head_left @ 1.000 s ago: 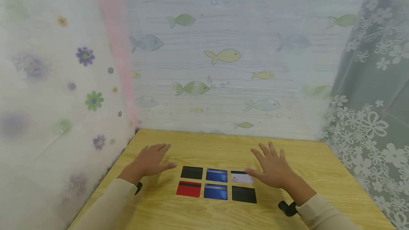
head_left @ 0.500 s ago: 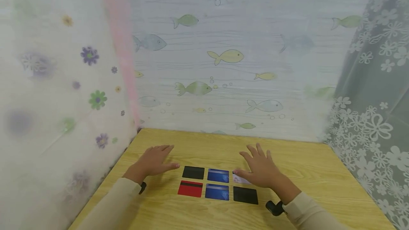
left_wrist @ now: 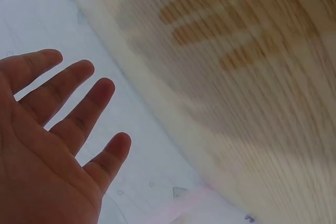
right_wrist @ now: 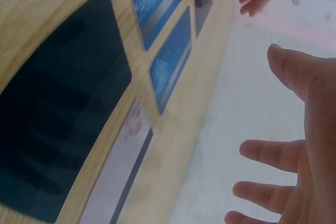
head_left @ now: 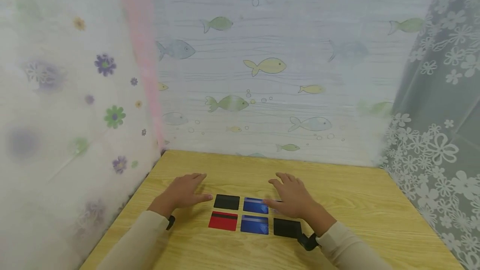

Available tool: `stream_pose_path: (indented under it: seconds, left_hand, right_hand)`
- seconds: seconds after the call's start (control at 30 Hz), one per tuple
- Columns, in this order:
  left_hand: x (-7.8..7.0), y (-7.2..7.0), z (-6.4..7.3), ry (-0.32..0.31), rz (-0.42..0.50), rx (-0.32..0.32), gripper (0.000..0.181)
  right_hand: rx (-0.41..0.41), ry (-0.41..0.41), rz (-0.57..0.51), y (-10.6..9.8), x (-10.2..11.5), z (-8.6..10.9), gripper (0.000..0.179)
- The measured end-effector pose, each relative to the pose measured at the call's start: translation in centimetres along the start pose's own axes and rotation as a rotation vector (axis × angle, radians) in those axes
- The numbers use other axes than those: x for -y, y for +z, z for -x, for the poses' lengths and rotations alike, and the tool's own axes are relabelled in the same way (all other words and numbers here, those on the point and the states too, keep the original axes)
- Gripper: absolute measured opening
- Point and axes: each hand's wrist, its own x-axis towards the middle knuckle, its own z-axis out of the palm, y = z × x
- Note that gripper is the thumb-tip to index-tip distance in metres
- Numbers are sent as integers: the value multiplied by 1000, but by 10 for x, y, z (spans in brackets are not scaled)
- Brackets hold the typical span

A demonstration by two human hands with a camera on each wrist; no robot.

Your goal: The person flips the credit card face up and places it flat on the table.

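Observation:
Bank-style cards lie in two rows of three on the wooden table. The back row has a black card [head_left: 226, 202], a blue card [head_left: 255, 205] and a white card [right_wrist: 118, 177] with a dark stripe, mostly hidden behind my right hand in the head view. In the front row are a red card [head_left: 223, 221], another blue card [head_left: 254, 224] and another black card [head_left: 286, 227]. My left hand [head_left: 182, 193] hovers left of the rows, fingers spread, holding nothing. Over the right end of the back row, my right hand [head_left: 292, 197] is held out, fingers extended, palm bare.
The wooden table [head_left: 367, 203] reaches back to a curtain [head_left: 270, 95] printed with fish. A flowered curtain [head_left: 75, 116] hangs along the left edge, and a lace-patterned one [head_left: 438, 149] on the right. A black wrist strap [head_left: 308, 241] sits at my right cuff.
My right hand has moved left, from beyond the white card to over it, its thumb reaching the back blue card. The left hand has shifted slightly right. The cards stay in place.

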Motion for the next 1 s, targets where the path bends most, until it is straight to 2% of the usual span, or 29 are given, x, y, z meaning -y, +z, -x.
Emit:
stream_pose_path:
  seconds: [0.23,0.53,0.8,1.0]
  left_hand:
    - [-3,3,0,8,16,8,88]
    - [-9,8,-1,5,50,17,82]
    - [-12,12,-3,50,32,-2,80]
    - [-15,14,-9,75,49,13,74]
  right_hand:
    - [13,-19,-25,4,13,-8,70]
    - [46,-22,5,16,19,-19,73]
    - [58,-34,-54,21,31,-23,65]
    - [60,-62,-31,28,38,-28,59]
